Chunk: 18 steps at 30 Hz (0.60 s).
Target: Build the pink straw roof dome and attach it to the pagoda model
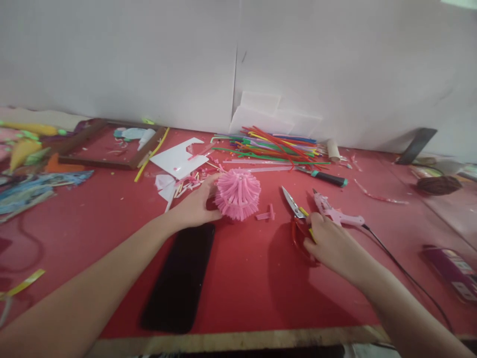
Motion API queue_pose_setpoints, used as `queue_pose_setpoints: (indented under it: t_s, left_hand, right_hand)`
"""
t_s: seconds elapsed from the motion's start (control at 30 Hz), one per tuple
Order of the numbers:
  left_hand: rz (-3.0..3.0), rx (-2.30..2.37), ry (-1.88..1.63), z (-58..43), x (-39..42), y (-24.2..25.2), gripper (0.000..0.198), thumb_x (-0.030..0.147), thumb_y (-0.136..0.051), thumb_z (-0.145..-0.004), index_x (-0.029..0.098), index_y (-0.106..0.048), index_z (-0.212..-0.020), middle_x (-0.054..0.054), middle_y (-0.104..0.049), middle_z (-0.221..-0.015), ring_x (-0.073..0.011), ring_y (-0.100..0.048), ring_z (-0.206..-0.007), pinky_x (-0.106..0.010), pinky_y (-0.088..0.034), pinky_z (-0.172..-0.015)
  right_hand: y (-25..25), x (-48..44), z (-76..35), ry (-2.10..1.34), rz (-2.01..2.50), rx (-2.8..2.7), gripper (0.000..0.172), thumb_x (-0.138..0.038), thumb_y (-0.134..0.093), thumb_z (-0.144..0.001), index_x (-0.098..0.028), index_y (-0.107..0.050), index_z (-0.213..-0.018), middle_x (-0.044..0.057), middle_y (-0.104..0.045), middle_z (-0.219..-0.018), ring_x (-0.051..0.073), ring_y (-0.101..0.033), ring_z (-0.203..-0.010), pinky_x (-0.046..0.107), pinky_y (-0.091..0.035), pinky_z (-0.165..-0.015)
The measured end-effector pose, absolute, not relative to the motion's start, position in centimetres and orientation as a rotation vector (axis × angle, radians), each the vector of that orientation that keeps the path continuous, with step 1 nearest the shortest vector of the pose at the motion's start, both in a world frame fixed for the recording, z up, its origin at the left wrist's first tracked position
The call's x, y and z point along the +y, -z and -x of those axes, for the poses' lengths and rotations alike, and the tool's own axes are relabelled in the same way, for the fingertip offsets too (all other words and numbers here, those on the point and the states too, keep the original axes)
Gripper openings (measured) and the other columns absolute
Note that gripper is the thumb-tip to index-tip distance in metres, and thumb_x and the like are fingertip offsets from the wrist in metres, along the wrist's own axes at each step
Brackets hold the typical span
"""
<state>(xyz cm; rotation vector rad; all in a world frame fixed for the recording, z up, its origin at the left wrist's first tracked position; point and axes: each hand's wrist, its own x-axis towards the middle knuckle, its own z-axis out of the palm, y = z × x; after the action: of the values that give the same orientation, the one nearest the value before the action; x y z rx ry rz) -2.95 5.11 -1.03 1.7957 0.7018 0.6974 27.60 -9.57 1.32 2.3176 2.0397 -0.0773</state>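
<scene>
My left hand (pixel 203 203) grips a round pink pom-pom-like ball (pixel 238 195) of short fuzzy pieces from its left side; some of its fingers are hidden behind the ball. My right hand (pixel 325 239) is closed on the handles of a pair of scissors (pixel 293 203), red and yellow at the grips, with the blades pointing away and to the left. Two small pink scraps (pixel 266 214) lie on the red table between the ball and the scissors. Just beyond my right hand rests a pink hot glue gun (pixel 335 213) with its black cord.
A black phone (pixel 179 283) lies below my left hand. Behind are colourful pipe cleaners (pixel 276 146), a utility knife (pixel 328 178) and white card (pixel 181 159). A brown frame (pixel 100 161) stands left; brown yarn (pixel 438 185) and a purple box (pixel 449 271) are right.
</scene>
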Motion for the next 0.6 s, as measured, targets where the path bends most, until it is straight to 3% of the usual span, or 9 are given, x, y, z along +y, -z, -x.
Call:
queue_pose_setpoints:
  t_s: [0.27, 0.37, 0.43, 0.6]
  left_hand:
    - [-2.016, 0.711, -0.671, 2.9, 4.5, 0.0, 0.079, 0.022, -0.081, -0.067, 0.023, -0.049, -0.139, -0.011, -0.057, -0.14, -0.0327, -0.055, -0.131, -0.043, -0.041, -0.114]
    - [-2.011, 0.722, -0.633, 2.9, 4.2, -0.2, 0.082, 0.028, -0.087, -0.063, 0.023, -0.051, -0.138, -0.012, -0.06, -0.137, -0.034, -0.057, -0.128, -0.043, -0.046, -0.11]
    - [-1.965, 0.706, -0.59, 3.0, 4.0, -0.3, 0.089, 0.029, -0.09, -0.058, 0.025, -0.051, -0.138, -0.012, -0.062, -0.135, -0.0347, -0.06, -0.125, -0.044, -0.048, -0.106]
    - [-2.061, 0.649, -0.525, 3.7, 4.1, -0.7, 0.111, 0.037, -0.098, -0.04, 0.027, -0.05, -0.14, -0.012, -0.059, -0.14, -0.0395, -0.054, -0.13, -0.047, -0.044, -0.109]
  right_hand:
    - [-0.3, -5.8, -26.9, -0.115, -2.546, 2.096, 0.023, 0.003, -0.05, -0.071, -0.015, -0.059, -0.084, 0.017, -0.066, -0.083, 0.031, -0.064, -0.082, 0.037, -0.043, -0.07]
    - [-1.9, -4.6, -27.1, -0.112, -2.652, 2.175, 0.026, -0.003, -0.048, -0.08, -0.016, -0.062, -0.098, 0.016, -0.069, -0.099, 0.029, -0.066, -0.093, 0.039, -0.049, -0.078]
    - [-3.0, -4.2, -26.5, -0.012, -2.748, 2.348, 0.022, -0.014, -0.047, -0.089, -0.02, -0.062, -0.104, 0.011, -0.07, -0.107, 0.024, -0.068, -0.096, 0.037, -0.052, -0.082]
    - [-3.5, -4.3, -22.5, 0.603, -2.848, 3.018, 0.013, -0.029, -0.057, -0.091, -0.023, -0.067, -0.097, 0.004, -0.073, -0.097, 0.019, -0.069, -0.09, 0.036, -0.054, -0.084]
